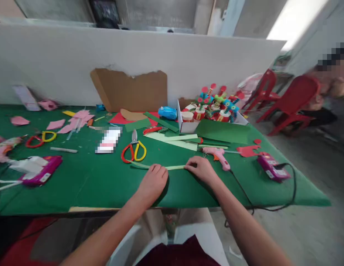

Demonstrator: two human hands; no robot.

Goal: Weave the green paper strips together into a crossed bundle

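A thin pale green paper strip lies flat on the green table near its front edge. My left hand rests curled on the strip's left part, fingers pressed on it. My right hand pinches the strip's right end with closed fingers. Red-and-yellow scissors lie just behind the strip. A pink glue gun lies right beside my right hand, its black cable running off the table edge.
A white box holds several colourful craft figures. Green paper sheets, pink scraps, a cardboard piece and magenta packs are scattered about. Red chairs and a seated person are at the right.
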